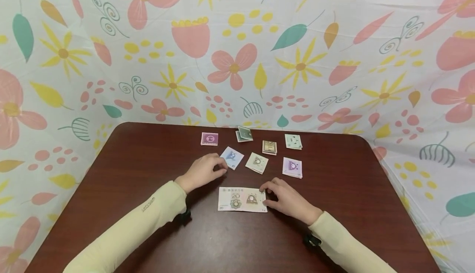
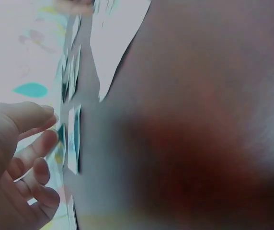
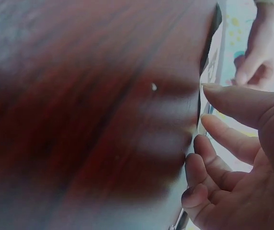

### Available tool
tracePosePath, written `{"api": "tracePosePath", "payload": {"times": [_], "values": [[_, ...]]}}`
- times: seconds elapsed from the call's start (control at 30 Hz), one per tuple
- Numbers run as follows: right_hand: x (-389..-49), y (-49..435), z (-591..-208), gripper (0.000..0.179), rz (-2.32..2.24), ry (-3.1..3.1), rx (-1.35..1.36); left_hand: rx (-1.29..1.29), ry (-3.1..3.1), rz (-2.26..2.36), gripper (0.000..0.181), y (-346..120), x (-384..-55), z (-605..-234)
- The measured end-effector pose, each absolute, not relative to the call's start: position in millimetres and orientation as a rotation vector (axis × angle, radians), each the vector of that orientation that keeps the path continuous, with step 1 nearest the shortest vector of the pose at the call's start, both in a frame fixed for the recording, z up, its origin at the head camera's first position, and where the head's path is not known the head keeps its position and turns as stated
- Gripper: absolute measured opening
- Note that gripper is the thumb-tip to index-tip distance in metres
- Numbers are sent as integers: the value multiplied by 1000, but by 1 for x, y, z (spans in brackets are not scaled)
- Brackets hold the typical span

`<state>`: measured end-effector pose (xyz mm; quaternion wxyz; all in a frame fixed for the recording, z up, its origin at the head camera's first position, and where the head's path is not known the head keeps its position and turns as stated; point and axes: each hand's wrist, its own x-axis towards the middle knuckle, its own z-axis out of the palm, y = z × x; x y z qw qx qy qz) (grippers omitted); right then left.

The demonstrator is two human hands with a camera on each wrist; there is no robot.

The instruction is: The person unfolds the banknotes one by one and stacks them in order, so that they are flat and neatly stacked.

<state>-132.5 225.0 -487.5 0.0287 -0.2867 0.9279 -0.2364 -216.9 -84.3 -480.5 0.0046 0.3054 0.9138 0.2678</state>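
Observation:
A play banknote marked 20 (image 1: 237,200) lies unfolded on the dark red table, its short sides to left and right. My right hand (image 1: 291,201) touches its right end with the fingertips, thumb and index finger apart in the right wrist view. The left hand (image 1: 203,172) hovers beside a folded blue banknote (image 1: 233,157), fingers loosely bent. In the left wrist view that hand (image 2: 24,158) has its thumb close to the index finger, with nothing seen between them.
Behind lie several more folded notes: a purple-red one (image 1: 209,139), a dark green one (image 1: 244,134), a brown one (image 1: 269,147), a pale green one (image 1: 293,141), an olive one (image 1: 257,163) and a violet one (image 1: 292,167). A flowered cloth (image 1: 237,112) hangs behind the table (image 1: 148,149).

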Motion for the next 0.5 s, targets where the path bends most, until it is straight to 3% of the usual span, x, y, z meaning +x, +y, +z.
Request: {"api": "tracePosePath", "payload": {"times": [0.5], "values": [[-132, 223, -485, 29, -718, 2846, -888, 975, 2843, 824, 16, -65, -273, -487]]}}
